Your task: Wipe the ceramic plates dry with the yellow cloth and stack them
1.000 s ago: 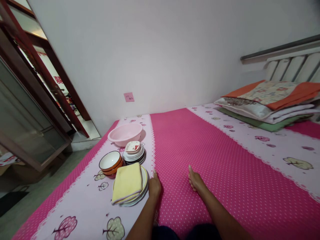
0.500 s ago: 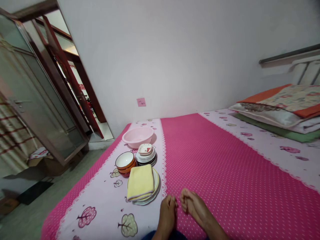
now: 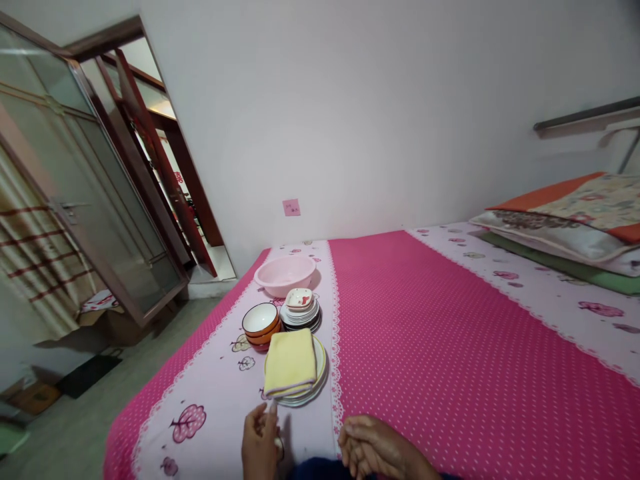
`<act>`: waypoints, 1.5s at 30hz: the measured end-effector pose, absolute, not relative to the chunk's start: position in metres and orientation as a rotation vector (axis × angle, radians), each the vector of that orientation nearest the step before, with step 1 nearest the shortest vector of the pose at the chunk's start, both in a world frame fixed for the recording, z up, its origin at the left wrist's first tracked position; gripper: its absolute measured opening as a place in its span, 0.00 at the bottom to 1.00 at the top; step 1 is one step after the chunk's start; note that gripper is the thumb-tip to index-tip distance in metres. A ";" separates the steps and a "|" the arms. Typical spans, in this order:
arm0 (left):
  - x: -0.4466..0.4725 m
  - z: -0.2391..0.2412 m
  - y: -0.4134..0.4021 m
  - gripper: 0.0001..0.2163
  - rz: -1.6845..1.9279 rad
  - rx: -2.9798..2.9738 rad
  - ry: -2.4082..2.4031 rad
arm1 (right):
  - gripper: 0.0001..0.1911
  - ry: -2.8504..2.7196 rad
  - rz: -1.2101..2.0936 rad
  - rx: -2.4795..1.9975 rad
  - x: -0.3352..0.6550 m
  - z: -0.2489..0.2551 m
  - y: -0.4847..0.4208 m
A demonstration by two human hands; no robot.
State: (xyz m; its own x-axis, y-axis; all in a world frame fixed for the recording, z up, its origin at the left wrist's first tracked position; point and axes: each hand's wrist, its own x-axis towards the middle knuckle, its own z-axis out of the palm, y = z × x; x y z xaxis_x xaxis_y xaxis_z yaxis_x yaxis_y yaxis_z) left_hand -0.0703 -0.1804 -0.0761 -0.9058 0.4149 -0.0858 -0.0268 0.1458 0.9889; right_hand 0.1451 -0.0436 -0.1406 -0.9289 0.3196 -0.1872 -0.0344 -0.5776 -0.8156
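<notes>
My left hand (image 3: 260, 441) is raised just in front of the plates, its thumb up and fingers loosely bent, holding nothing. My right hand (image 3: 376, 445) hovers over the pink part of the bedspread, half curled with fingers a little apart and nothing in it. A folded yellow cloth (image 3: 291, 362) lies on a stack of round plates (image 3: 321, 365). Behind it are stacked bowls (image 3: 261, 320), white inside and orange outside. Beside them stands a pile of small white and dark dishes (image 3: 303, 316), topped by a squarish patterned dish (image 3: 299, 298).
A pink basin (image 3: 285, 277) sits farther back near the wall. Pillows (image 3: 575, 210) are piled at the far right of the bed (image 3: 450, 333). A pink note (image 3: 291, 207) is stuck on the wall. On the left, a glass door (image 3: 110, 173) stands ajar beside the floor.
My left hand has moved left, toward the front of the plates, and its fingers have loosened. My right hand has dropped lower and uncurled somewhat. The view has shifted slightly left.
</notes>
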 end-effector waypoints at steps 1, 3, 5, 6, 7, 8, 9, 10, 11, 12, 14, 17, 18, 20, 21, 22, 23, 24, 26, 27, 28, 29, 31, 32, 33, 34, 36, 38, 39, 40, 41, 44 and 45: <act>-0.075 -0.070 -0.176 0.39 1.826 0.373 2.109 | 0.26 -1.320 2.580 -0.466 0.145 -0.141 -0.044; -0.082 -0.061 -0.166 0.37 1.842 0.390 2.136 | 0.26 -1.310 2.580 -0.461 0.146 -0.142 -0.044; -0.088 -0.056 -0.156 0.36 1.839 0.401 2.156 | 0.26 -1.300 2.577 -0.458 0.146 -0.142 -0.045; -0.090 -0.054 -0.151 0.35 1.831 0.411 2.170 | 0.27 -1.295 2.575 -0.457 0.147 -0.143 -0.045; -0.092 -0.054 -0.147 0.34 1.822 0.427 2.182 | 0.27 -1.290 2.572 -0.456 0.147 -0.143 -0.044; -0.094 -0.053 -0.144 0.33 1.810 0.446 2.192 | 0.26 -1.285 2.569 -0.455 0.147 -0.143 -0.044; -0.095 -0.054 -0.141 0.32 1.799 0.466 2.201 | 0.26 -1.279 2.567 -0.454 0.147 -0.143 -0.044; -0.097 -0.054 -0.139 0.30 1.790 0.483 2.210 | 0.26 -1.274 2.568 -0.453 0.147 -0.143 -0.043; -0.097 -0.054 -0.138 0.28 1.785 0.496 2.219 | 0.26 -1.269 2.571 -0.451 0.147 -0.144 -0.043; -0.098 -0.055 -0.138 0.26 1.783 0.505 2.225 | 0.25 -1.262 2.574 -0.449 0.147 -0.144 -0.043; -0.097 -0.055 -0.138 0.21 1.798 0.509 2.225 | 0.25 -1.251 2.584 -0.446 0.147 -0.143 -0.042; -0.095 -0.053 -0.139 0.15 1.867 0.475 2.155 | 0.25 -1.237 2.598 -0.443 0.147 -0.143 -0.041; -0.095 -0.052 -0.140 0.13 1.897 0.445 2.114 | 0.25 -1.234 2.601 -0.442 0.147 -0.143 -0.041; -0.093 -0.051 -0.143 0.10 1.963 0.354 2.007 | 0.24 -1.228 2.605 -0.441 0.147 -0.142 -0.042; -0.092 -0.050 -0.144 0.09 1.995 0.298 1.942 | 0.24 -1.225 2.607 -0.441 0.147 -0.141 -0.042; -0.091 -0.050 -0.146 0.07 2.020 0.243 1.873 | 0.23 -1.221 2.609 -0.440 0.147 -0.141 -0.042; -0.090 -0.050 -0.147 0.07 2.035 0.194 1.801 | 0.23 -1.217 2.612 -0.440 0.147 -0.141 -0.042; -0.089 -0.049 -0.149 0.06 2.039 0.156 1.729 | 0.23 -1.213 2.614 -0.438 0.147 -0.140 -0.042; -0.087 -0.049 -0.151 0.07 2.022 0.109 1.599 | 0.24 -1.206 2.619 -0.431 0.147 -0.141 -0.042; -0.086 -0.049 -0.152 0.07 2.009 0.093 1.545 | 0.23 -1.203 2.621 -0.426 0.147 -0.141 -0.042; -0.084 -0.048 -0.152 0.07 1.996 0.077 1.501 | 0.23 -1.200 2.623 -0.422 0.147 -0.142 -0.042; -0.083 -0.048 -0.153 0.07 1.985 0.063 1.463 | 0.23 -1.197 2.624 -0.417 0.148 -0.142 -0.042; -0.077 -0.048 -0.156 0.07 1.961 0.058 1.394 | 0.24 -1.183 2.630 -0.406 0.149 -0.140 -0.042; -0.072 -0.047 -0.158 0.08 1.947 0.072 1.359 | 0.25 -1.172 2.637 -0.398 0.149 -0.138 -0.043; -0.066 -0.047 -0.161 0.08 1.928 0.094 1.326 | 0.28 -1.156 2.648 -0.389 0.150 -0.136 -0.043; -0.059 -0.047 -0.164 0.10 1.897 0.118 1.288 | 0.32 -1.144 2.663 -0.364 0.150 -0.133 -0.044; -0.040 -0.049 -0.170 0.15 1.815 0.144 1.202 | 0.38 -1.130 2.688 -0.268 0.150 -0.127 -0.045; -0.020 -0.053 -0.174 0.21 1.735 0.142 1.089 | 0.41 -1.098 2.684 -0.155 0.149 -0.123 -0.047; -0.011 -0.056 -0.175 0.23 1.713 0.146 1.043 | 0.41 -1.069 2.669 -0.123 0.148 -0.121 -0.047; -0.002 -0.061 -0.175 0.26 1.696 0.159 1.011 | 0.41 -1.038 2.653 -0.117 0.147 -0.121 -0.048; 0.004 -0.065 -0.174 0.27 1.687 0.181 0.993 | 0.41 -1.010 2.638 -0.134 0.146 -0.121 -0.049; 0.014 -0.078 -0.170 0.26 1.656 0.289 0.986 | 0.40 -0.989 2.609 -0.207 0.149 -0.123 -0.050; 0.015 -0.080 -0.168 0.26 1.643 0.323 0.998 | 0.38 -0.994 2.600 -0.224 0.150 -0.124 -0.050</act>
